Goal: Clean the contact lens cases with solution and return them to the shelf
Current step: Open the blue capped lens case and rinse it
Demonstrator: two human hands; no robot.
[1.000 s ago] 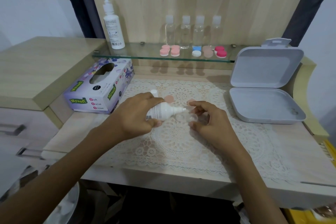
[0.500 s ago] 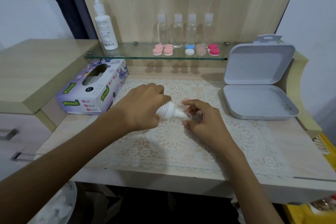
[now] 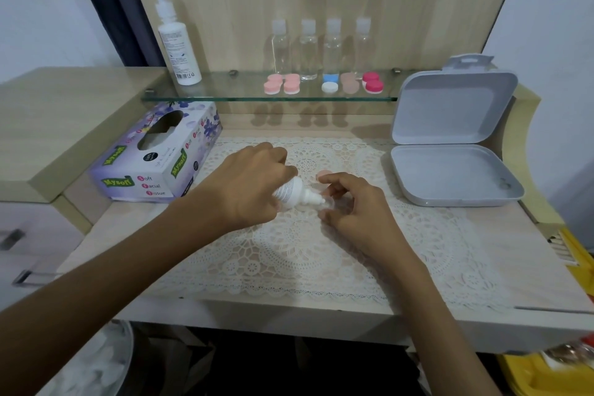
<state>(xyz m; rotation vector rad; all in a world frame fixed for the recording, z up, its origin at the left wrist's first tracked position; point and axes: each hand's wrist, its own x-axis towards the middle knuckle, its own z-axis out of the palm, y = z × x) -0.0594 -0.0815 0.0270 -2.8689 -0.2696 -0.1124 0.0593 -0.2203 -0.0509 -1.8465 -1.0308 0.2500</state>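
My left hand point(image 3: 254, 183) grips a small white solution bottle point(image 3: 294, 191), tipped sideways with its nozzle pointing right and down. The nozzle meets a clear contact lens case point(image 3: 336, 202) that my right hand point(image 3: 350, 202) pinches on the lace mat point(image 3: 289, 251). A loose peach cap point(image 3: 323, 176) lies just beyond my right fingers. On the glass shelf point(image 3: 225, 95) stand several closed cases: pink ones point(image 3: 282, 84), a blue and white one point(image 3: 330, 83), a beige one point(image 3: 349, 82) and a magenta one point(image 3: 373, 82).
A tall white solution bottle point(image 3: 176, 45) and several clear travel bottles point(image 3: 321, 45) stand on the shelf. A tissue box point(image 3: 157, 154) lies left of the mat. An open grey plastic box point(image 3: 450, 145) sits at the right.
My left hand has tipped the small bottle further down and brought its nozzle onto the case in my right hand. The peach cap near the bottle is now hidden behind my left hand.
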